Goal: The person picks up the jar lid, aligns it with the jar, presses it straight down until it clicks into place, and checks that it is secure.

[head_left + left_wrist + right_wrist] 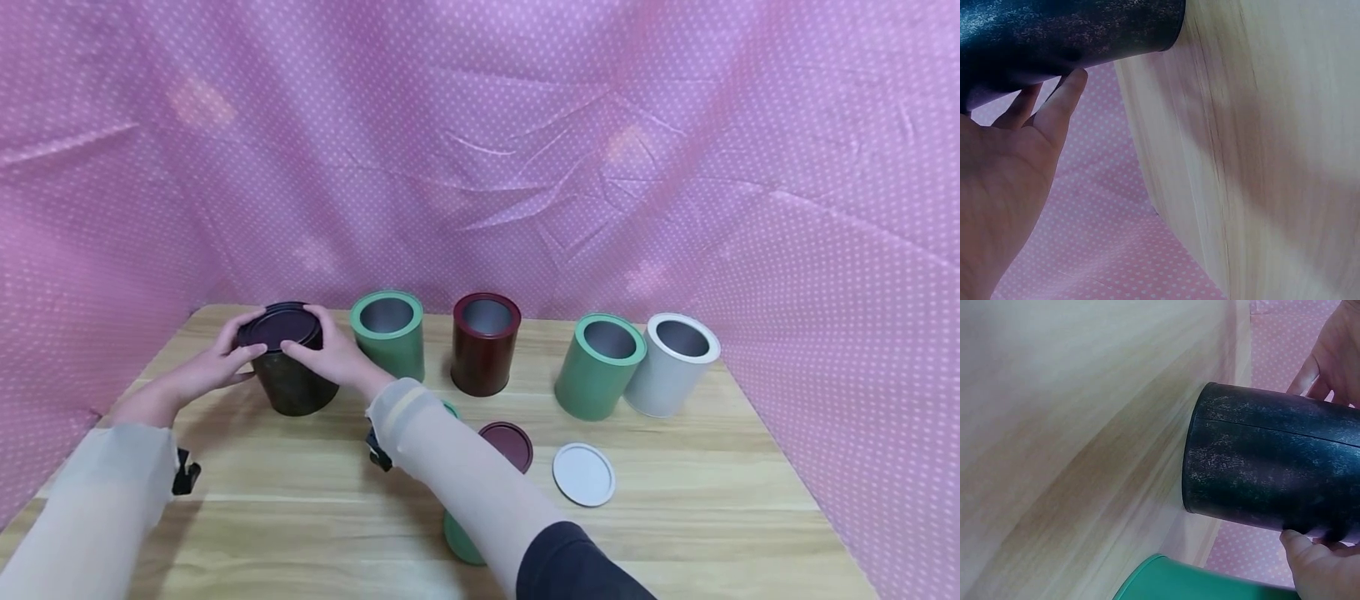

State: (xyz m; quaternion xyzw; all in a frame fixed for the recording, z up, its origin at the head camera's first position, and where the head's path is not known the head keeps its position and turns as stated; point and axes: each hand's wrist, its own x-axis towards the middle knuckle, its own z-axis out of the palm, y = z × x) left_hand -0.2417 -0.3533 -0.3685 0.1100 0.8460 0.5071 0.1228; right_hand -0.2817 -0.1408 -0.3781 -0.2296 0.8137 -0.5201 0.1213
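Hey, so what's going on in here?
A person's left hand and right hand grip the upper part of a black can, its black lid on top. Beside it stand four uncovered cans: a green can, a maroon can, another green can and a white can. A maroon lid and white lid lie on the wooden table.
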